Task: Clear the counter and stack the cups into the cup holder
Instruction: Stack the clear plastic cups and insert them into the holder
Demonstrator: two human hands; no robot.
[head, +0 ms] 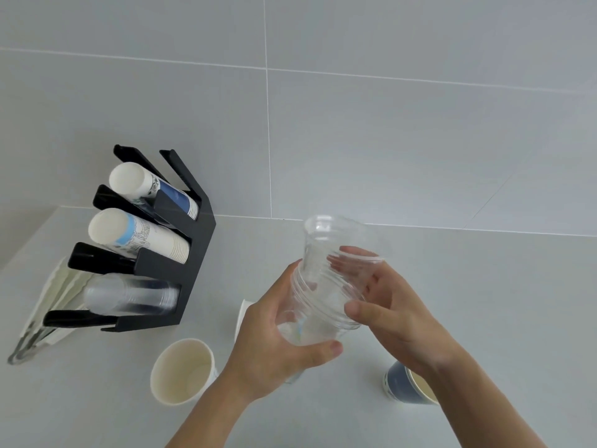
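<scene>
Above the counter I hold clear plastic cups [326, 270], nested and tilted, bases pointing up and away. My left hand [277, 331] grips the lower cup near its rim. My right hand [384, 302] grips the upper cup from the right. A black cup holder [197, 250] stands at the left with three slots: two hold paper cup stacks [139, 234], the lowest holds clear cups [129, 295]. On the counter stand a white paper cup [182, 371] and a blue paper cup [407, 388], partly behind my right arm. Another white cup [241, 313] peeks out behind my left hand.
A bundle of wrapped straws or utensils [48, 305] lies left of the holder. The grey tiled wall [355, 124] rises behind the light grey counter [484, 286].
</scene>
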